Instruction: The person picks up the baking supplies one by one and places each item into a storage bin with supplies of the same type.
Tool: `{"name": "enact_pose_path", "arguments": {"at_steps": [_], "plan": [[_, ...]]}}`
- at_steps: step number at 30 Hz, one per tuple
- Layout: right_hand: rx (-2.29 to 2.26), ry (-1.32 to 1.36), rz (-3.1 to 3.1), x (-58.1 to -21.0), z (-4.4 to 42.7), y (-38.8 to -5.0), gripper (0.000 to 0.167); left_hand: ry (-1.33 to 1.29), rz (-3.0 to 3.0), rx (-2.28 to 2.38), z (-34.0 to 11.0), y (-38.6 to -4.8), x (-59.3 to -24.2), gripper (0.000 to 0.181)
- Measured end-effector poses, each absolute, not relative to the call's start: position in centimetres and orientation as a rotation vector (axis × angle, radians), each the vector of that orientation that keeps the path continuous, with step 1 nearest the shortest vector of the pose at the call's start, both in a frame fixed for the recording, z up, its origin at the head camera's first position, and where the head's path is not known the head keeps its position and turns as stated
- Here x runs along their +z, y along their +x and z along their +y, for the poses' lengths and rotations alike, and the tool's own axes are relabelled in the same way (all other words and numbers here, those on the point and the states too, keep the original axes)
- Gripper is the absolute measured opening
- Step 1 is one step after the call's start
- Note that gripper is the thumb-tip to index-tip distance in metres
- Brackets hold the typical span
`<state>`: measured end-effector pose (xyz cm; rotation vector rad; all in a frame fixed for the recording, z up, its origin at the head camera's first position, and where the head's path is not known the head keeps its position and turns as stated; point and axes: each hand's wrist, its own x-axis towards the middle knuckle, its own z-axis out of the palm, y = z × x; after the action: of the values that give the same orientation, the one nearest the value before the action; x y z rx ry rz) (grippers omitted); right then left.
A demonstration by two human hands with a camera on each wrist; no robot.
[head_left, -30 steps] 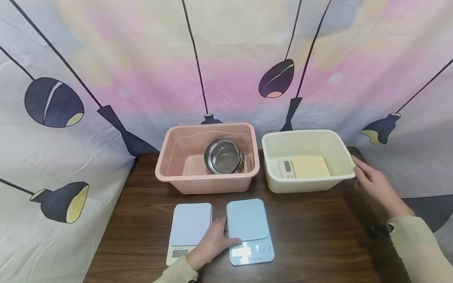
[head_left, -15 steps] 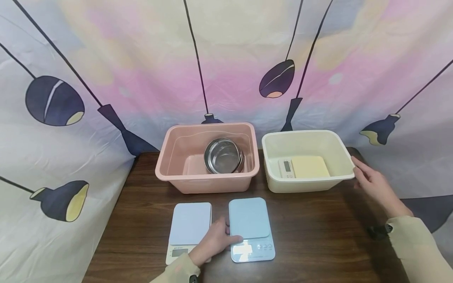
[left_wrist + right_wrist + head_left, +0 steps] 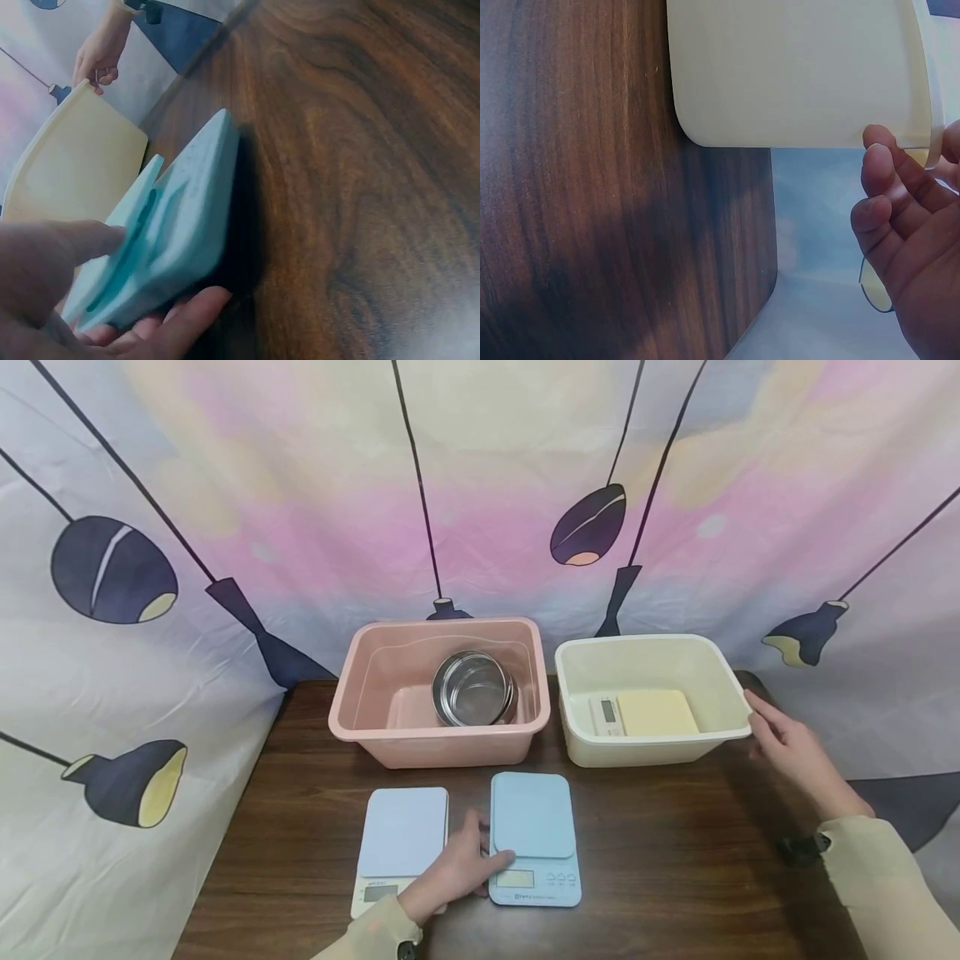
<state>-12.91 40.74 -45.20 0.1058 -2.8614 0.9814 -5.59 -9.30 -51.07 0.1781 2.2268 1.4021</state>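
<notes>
My left hand (image 3: 459, 866) grips the left edge of a light blue kitchen scale (image 3: 534, 818), thumb on top. In the left wrist view the fingers curl under the blue scale (image 3: 187, 202), which is tilted with that edge off the table. Just left of the hand lies a white scale (image 3: 403, 833). At the right, my right hand (image 3: 798, 760) holds the rim corner of a cream bin (image 3: 645, 752); in the right wrist view its fingertips touch the bin's outer wall (image 3: 802, 75). Inside that bin lies another scale with a yellow plate (image 3: 657, 713).
A pink bin (image 3: 450, 750) stands to the left of the cream one and holds round metal containers (image 3: 474, 689). Both bins stand near the back edge of a dark wooden table (image 3: 675, 852), before a patterned cloth (image 3: 487, 485).
The blue scale has moved slightly to the right and away from me with my left hand, and its display no longer shows the glare. My right hand has stayed on the cream bin.
</notes>
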Motion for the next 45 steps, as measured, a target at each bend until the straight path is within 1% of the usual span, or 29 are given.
{"name": "enact_pose_path", "arguments": {"at_steps": [2,8,10,13,15,21,30,39,45], "plan": [[0.982,0.106,-2.860,-45.2,40.7,-12.9,0.055,0.168,2.176,1.457,-9.3,-5.4,-51.0,0.071],[1.001,0.092,-2.865,-45.4,40.7,-12.7,0.055,0.187,2.023,1.576,-9.5,-4.8,-50.8,0.098],[1.000,0.093,-2.863,-45.4,40.7,-12.7,0.055,0.229,2.035,1.563,-9.7,-4.7,-50.9,0.103],[1.003,0.101,-2.851,-45.5,40.7,-12.7,0.054,0.269,2.076,1.529,-9.9,-4.6,-51.0,0.106],[1.004,0.108,-2.843,-45.5,40.7,-12.7,0.054,0.270,2.090,1.507,-10.0,-4.5,-51.1,0.103],[1.009,0.116,-2.833,-45.6,40.8,-12.6,0.054,0.273,2.055,1.540,-10.2,-4.1,-51.3,0.084],[1.004,0.110,-2.835,-45.5,40.7,-12.8,0.054,0.196,1.946,1.704,-10.7,-3.8,-51.4,0.075],[1.014,0.091,-2.854,-45.5,40.6,-12.7,0.054,0.110,1.839,1.838,-11.2,-3.8,-50.4,0.063],[1.009,0.093,-2.857,-45.4,40.6,-12.9,0.054,0.103,1.787,1.864,-11.5,-3.6,-49.8,0.060]]}}
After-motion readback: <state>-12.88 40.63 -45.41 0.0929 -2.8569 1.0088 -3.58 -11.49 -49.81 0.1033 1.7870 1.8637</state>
